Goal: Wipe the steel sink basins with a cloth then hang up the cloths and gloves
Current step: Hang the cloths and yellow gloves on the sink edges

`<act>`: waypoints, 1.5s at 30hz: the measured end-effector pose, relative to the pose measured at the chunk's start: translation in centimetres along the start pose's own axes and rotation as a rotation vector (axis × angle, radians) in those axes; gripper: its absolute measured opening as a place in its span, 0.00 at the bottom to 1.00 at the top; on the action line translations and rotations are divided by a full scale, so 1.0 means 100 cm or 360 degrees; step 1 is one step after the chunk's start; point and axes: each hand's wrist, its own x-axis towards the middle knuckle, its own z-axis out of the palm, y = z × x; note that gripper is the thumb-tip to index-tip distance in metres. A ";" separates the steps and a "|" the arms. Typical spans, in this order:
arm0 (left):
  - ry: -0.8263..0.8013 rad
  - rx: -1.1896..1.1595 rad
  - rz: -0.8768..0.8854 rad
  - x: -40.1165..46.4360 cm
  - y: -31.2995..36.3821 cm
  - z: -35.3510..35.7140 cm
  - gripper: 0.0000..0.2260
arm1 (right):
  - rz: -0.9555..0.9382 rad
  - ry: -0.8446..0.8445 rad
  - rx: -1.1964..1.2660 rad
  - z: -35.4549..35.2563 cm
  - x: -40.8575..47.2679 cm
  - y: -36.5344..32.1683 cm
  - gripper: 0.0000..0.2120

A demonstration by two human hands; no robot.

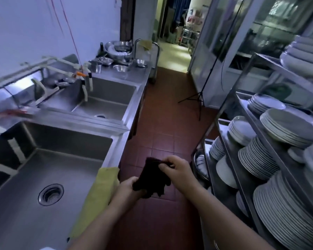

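The steel sink run fills the left side: two basins show plainly, the near basin (49,159) with its round drain (51,194), and the far basin (105,103) beyond a dividing ledge; a third, dark recess at the far left edge may be another basin, but I cannot tell. Both plain basins look bare and free of dishes, so the wiping part is probably finished and the hanging-up part is in hand. On the right stands a steel shelf rack (251,123) loaded with stacked white plates (271,159), at least eight stacks, too crowded to count surely. Past the far basin, a counter (126,73) carries a heap of steel bowls (117,49).

One yellow cloth (99,192) lies draped over the front rim of the near basin, just beside the person's left forearm. A second yellowish cloth (145,44) hangs on a rail at the counter's far end.

Over the red tiled floor, both hands hold one dark item (152,177), either a cloth or a glove; its lower edge looks fingered, so a glove seems likelier. The left hand (128,186) grips its lower part with curled fingers; the right hand (177,170) pinches its upper edge. The next move likely calls for straightening it and finding a rail or hook, then collecting the yellow cloth.
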 end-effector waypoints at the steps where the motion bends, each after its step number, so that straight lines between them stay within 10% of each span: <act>1: -0.0010 0.0016 0.0000 0.017 0.000 0.002 0.08 | 0.0016 0.0019 0.0041 -0.006 0.015 0.005 0.14; 20: 0.0344 0.0003 -0.0256 0.424 0.080 0.010 0.05 | 0.0078 -0.0153 0.0039 -0.096 0.446 0.132 0.08; 45: 0.1118 -0.0283 -0.0514 0.801 0.079 -0.179 0.03 | -0.0221 -0.0696 -0.0088 0.052 0.942 0.103 0.16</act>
